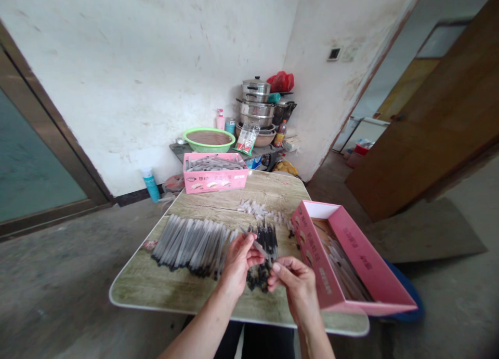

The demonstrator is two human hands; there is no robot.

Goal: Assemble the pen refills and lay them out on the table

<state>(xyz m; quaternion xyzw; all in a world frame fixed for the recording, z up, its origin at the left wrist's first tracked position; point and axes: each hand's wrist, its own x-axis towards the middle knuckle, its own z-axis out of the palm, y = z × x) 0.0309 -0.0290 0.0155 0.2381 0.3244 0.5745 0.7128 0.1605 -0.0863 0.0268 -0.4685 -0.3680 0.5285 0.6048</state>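
Here, the left hand (237,260) and right hand (296,283) both pinch 1 pen (259,249), its axis slanting across the dark pen parts (268,239), far-left to near-right.

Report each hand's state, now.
Left hand: closed, holding a pen.
Right hand: closed at the pen's lower end; exactly what it pinches cannot be told.
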